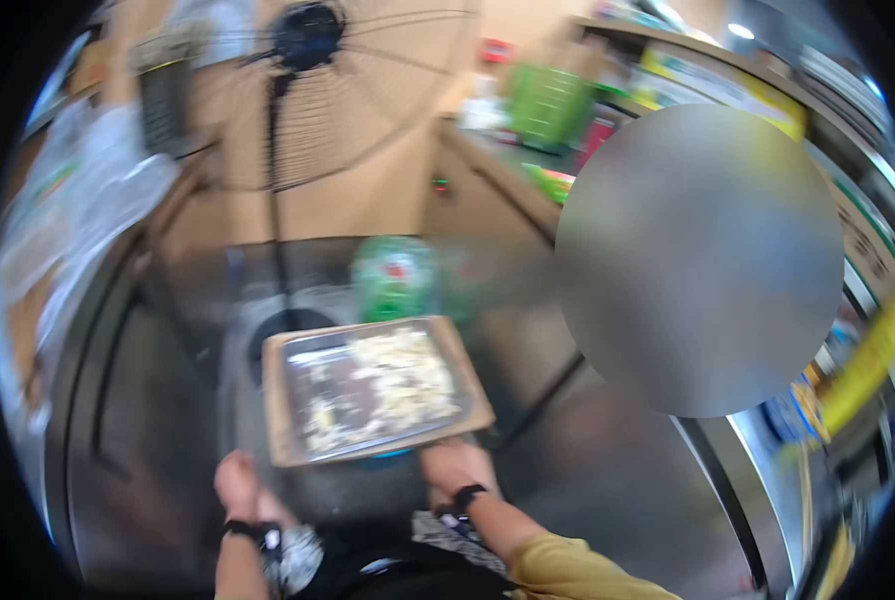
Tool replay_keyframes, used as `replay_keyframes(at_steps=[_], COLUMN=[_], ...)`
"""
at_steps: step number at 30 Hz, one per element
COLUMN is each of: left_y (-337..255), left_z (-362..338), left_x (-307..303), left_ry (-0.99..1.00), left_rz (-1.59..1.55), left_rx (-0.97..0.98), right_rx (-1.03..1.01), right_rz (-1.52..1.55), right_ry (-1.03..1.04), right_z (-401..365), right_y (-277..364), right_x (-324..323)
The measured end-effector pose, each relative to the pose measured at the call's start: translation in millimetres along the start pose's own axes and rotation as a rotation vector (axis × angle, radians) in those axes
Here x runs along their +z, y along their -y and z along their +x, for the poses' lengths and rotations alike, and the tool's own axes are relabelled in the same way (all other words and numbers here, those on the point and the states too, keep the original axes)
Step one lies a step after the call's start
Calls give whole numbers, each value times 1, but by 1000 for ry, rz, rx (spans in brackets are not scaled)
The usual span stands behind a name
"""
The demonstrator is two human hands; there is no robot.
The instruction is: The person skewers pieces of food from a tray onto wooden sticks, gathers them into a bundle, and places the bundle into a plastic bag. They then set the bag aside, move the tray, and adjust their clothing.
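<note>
A shallow rectangular tray [347, 440] with a brown outer border [279, 420] sits low in front of me. Many small whitish pieces [407, 380] lie in it, mostly heaped on the right half; blur hides what they are. My left hand [237, 485] is off the tray's lower left corner, apart from it, its fingers curled but smeared. At the lower right edge of the tray is my right hand [455, 465], its fingertips hidden by the edge or blurred. Dark bands circle both wrists. A bit of blue [392, 454] shows beneath the tray.
A standing fan [307, 38] rises behind the tray. A green, clear-looking container [397, 275] stands just beyond it. Plastic bags [97, 190] hang at left. Shelves with a green basket [547, 105] and boxes line the right. A grey blurred disc covers part of the right side.
</note>
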State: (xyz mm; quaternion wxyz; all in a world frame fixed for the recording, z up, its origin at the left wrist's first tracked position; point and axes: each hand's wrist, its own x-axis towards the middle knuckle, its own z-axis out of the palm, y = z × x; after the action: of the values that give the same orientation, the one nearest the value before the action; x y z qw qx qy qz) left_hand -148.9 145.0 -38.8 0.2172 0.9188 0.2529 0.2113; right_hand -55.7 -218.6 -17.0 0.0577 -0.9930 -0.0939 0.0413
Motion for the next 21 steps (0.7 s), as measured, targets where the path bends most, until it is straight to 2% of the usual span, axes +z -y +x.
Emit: replay_keyframes(at_steps=[1,3,7,21], left_y=[1,11,15,14], left_z=[2,9,11,11], left_x=[6,25,32,30], left_ry=[-6,4,35,32], left_rz=[-11,-80,-93,-68], left_rx=[8,37,10,8], right_rx=[-105,-207,-184,-191], right_rz=[-97,-178,-202,-205], right_ry=[-41,-1,101,97], right_z=[24,25,28,30], right_y=[-18,-17,-15,-17], right_x=[62,53,51,52])
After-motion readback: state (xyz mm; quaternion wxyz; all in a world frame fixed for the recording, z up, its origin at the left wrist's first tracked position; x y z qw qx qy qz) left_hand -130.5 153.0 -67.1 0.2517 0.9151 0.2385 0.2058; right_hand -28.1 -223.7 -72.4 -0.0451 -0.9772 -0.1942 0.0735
